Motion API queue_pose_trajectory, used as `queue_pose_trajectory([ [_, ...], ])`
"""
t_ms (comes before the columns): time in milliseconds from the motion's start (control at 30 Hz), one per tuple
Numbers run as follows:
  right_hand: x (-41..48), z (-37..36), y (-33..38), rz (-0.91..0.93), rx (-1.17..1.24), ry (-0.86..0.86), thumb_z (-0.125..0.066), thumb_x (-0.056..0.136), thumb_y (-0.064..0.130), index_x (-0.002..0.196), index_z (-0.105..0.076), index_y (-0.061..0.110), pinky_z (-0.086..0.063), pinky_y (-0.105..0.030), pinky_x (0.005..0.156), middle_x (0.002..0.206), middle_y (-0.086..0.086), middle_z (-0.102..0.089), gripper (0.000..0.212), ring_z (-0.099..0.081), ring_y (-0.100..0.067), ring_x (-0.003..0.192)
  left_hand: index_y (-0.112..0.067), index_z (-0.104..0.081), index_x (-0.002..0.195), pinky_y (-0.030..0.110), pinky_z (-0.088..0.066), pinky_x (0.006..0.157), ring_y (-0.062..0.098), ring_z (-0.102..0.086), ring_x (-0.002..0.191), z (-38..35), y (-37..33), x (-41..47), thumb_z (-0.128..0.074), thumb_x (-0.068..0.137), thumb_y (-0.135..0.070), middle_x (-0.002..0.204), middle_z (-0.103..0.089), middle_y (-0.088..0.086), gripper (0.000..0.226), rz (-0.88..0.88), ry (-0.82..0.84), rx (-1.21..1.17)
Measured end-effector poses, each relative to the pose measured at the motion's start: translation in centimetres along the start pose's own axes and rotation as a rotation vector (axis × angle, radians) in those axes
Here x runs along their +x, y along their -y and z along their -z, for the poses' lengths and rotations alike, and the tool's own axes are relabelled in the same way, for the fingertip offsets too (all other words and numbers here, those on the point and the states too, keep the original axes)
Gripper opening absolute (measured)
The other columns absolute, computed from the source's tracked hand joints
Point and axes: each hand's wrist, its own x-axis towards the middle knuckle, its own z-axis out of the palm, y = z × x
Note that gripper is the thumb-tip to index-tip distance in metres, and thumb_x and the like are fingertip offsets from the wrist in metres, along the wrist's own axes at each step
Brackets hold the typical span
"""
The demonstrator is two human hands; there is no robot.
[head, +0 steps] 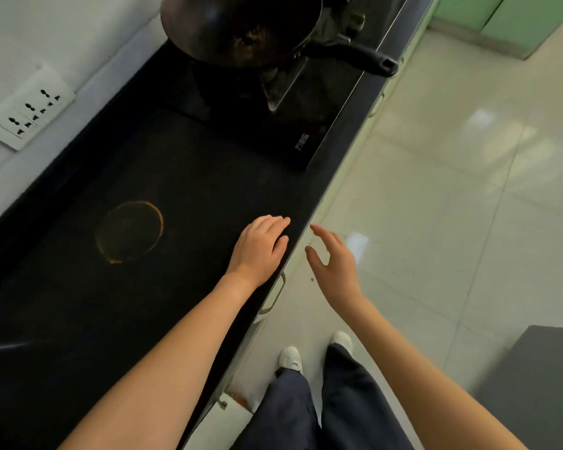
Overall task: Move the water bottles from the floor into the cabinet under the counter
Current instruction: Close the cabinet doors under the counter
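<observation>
Black stone: the counter (117,287) runs the length of the head view, bare but for a faint amber ring (129,231) near its middle.
Left hand (260,246): lies palm-down at the counter's front edge, fingers flat and together, nothing in it; likely a brace for bending down.
Right hand (333,264): hangs just past the edge over the pale floor tiles (452,206), fingers spread wide, empty; probably heading for the cabinet front below.
Cabinet handle (275,292): a pale loop shows under the counter lip, directly below the left wrist; the door itself is seen only edge-on.
Water bottles: none visible on the stretch of floor the camera takes in, so the task looks barely begun.
Stove (273,125): a dark cooktop sits further along, with a blackened wok (241,27) on it, handle jutting toward the floor side.
Writing: small white characters on the stove's front corner, too blurred to read.
Wall: a white socket strip (30,108), unplugged.
Feet: white shoes (291,358) and dark trousers, close to the cabinet.
</observation>
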Motion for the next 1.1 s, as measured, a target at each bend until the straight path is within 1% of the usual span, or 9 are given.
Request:
queue_pose_trajectory([
  [100,-0.5,3.0,3.3,0.201,-0.22,0.007,-0.057,0.1,0.015,0.142,-0.052,0.017,-0.041,-0.027,0.104,0.134,-0.004,-0.059,0.042,-0.052,-0.02,0.127,-0.018,-0.051,0.14,0.042,-0.04,0.112,0.018,-0.044,0.136,4.1,-1.6,-2.5,-0.043,0.101,-0.031,0.14,-0.056,0.002,0.042,-0.03,-0.137,-0.005],
  [233,-1.5,5.4,7.3,0.511,-0.438,-0.06,-0.06,0.098,0.012,0.136,-0.059,0.009,-0.049,-0.04,0.102,0.129,-0.009,-0.063,0.038,-0.056,-0.029,0.124,-0.014,-0.05,0.141,0.038,-0.038,0.113,0.021,-0.046,0.136,8.5,-3.6,-7.2,-0.033,0.101,-0.037,0.141,-0.055,0.004,0.049,-0.035,-0.334,-0.003],
  [300,-2.1,5.6,8.3,0.649,-0.5,-0.041,-0.059,0.099,0.016,0.135,-0.059,0.008,-0.047,-0.044,0.105,0.13,-0.01,-0.064,0.037,-0.054,-0.032,0.127,-0.014,-0.047,0.144,0.039,-0.034,0.115,0.021,-0.043,0.138,9.1,-3.9,-10.0,-0.034,0.102,-0.036,0.144,-0.052,0.004,0.049,-0.004,-0.416,0.017],
  [400,-2.8,5.6,8.5,0.701,-0.581,0.012,-0.047,0.1,0.033,0.139,-0.056,0.013,-0.036,-0.048,0.112,0.137,-0.009,-0.06,0.045,-0.049,-0.034,0.133,-0.016,-0.041,0.148,0.04,-0.025,0.12,0.02,-0.035,0.143,8.1,-4.2,-13.1,-0.037,0.102,-0.036,0.15,-0.046,0.002,0.05,0.026,-0.423,0.014],
  [533,-2.2,3.7,8.3,0.761,-0.616,0.296,-0.037,0.099,0.045,0.144,-0.051,0.016,-0.031,-0.052,0.115,0.146,-0.011,-0.051,0.055,-0.043,-0.036,0.139,-0.023,-0.035,0.15,0.04,-0.021,0.122,0.017,-0.028,0.146,5.3,-3.9,-16.4,-0.04,0.101,-0.04,0.153,-0.04,-0.003,0.052,0.249,-0.413,-0.006],
  [700,-0.1,0.8,9.2,0.895,-0.662,0.604,-0.037,0.097,0.048,0.144,-0.05,0.018,-0.03,-0.049,0.113,0.145,-0.01,-0.053,0.056,-0.045,-0.035,0.137,-0.024,-0.042,0.146,0.039,-0.025,0.12,0.012,-0.03,0.144,3.1,-4.8,-18.2,-0.039,0.099,-0.045,0.151,-0.044,-0.005,0.052,0.572,-0.437,0.023],
  [800,0.6,-0.9,10.7,1.044,-0.643,0.763,-0.037,0.097,0.046,0.142,-0.051,0.018,-0.031,-0.048,0.113,0.144,-0.01,-0.053,0.055,-0.046,-0.034,0.137,-0.024,-0.046,0.143,0.036,-0.024,0.118,0.013,-0.034,0.142,3.1,-6.1,-19.2,-0.036,0.097,-0.045,0.149,-0.046,-0.005,0.052,0.808,-0.522,0.007],
  [900,0.3,-2.8,12.3,1.189,-0.635,0.928,-0.034,0.098,0.048,0.145,-0.047,0.02,-0.026,-0.046,0.116,0.148,-0.008,-0.05,0.057,-0.041,-0.031,0.141,-0.019,-0.052,0.14,0.04,-0.033,0.116,0.016,-0.041,0.138,2.8,-7.6,-20.9,-0.038,0.097,-0.04,0.144,-0.053,-0.001,0.049,1.004,-0.669,0.012],
  [1100,-3.2,-6.8,15.0,1.414,-0.6,1.225,-0.033,0.101,0.047,0.154,-0.029,0.027,-0.007,-0.038,0.123,0.161,0.0,-0.028,0.058,-0.015,-0.02,0.152,-0.017,-0.048,0.142,0.041,-0.034,0.115,0.02,-0.042,0.138,0.7,-11.3,-26.2,-0.034,0.1,-0.042,0.144,-0.052,0.002,0.052,1.398,-0.895,-0.009],
])
